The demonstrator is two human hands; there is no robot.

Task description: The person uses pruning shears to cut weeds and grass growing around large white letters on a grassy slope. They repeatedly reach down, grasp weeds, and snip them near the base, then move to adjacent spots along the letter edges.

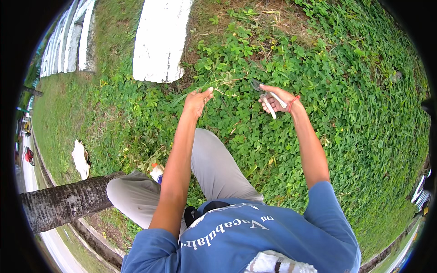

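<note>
Pinched between the thumb and fingers of my left hand [198,101] is a small bunch of grass stems [218,82], partly green and partly dry. My right hand [278,97] holds a pair of pruning shears [279,101] with pale handles; the dark blades point up and to the left. The handles are spread apart in the palm. Both hands are above a dense bed of leafy green ground cover [235,136]. A gap separates the blades from the tips of the stems.
A white-painted slab [160,41] lies just beyond my left hand, with more white blocks [73,41] farther left. A tree trunk [68,199] stands beside my left knee. Near it are a pale flat scrap [81,159] and a small bottle-like container [157,172]. A concrete curb [92,244] runs at lower left.
</note>
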